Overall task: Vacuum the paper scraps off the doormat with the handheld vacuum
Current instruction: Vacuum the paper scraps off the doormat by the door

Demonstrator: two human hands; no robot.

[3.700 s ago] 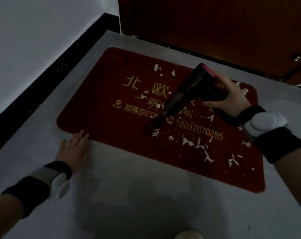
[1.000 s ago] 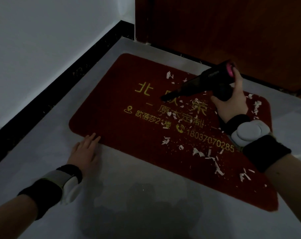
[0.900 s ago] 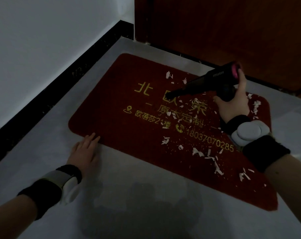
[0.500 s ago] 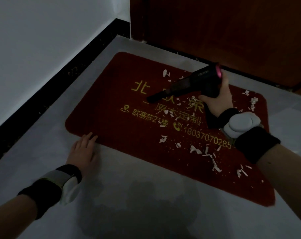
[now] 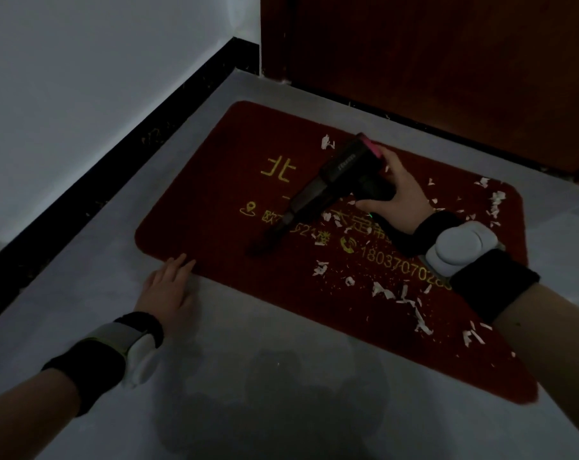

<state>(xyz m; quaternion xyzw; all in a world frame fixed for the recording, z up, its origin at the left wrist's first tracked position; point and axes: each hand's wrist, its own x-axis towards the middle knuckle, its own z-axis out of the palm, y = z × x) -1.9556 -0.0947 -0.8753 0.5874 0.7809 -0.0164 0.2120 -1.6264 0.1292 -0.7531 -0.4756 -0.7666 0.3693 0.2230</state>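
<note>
A red doormat with gold lettering lies on the grey floor in front of a door. White paper scraps are scattered over its middle and right part, more near its far right corner. My right hand grips a black handheld vacuum with a pink rear cap. Its narrow nozzle points down-left and its tip touches the mat near the front edge. My left hand rests flat on the floor, its fingertips at the mat's near left edge.
A dark brown door stands just behind the mat. A white wall with a black skirting board runs along the left. Grey floor spreads toward me, with my shadow on it.
The vacuum has swung from the mat's upper middle down and left, its nozzle now steeper and nearer the front edge. My left hand has stayed in place.
</note>
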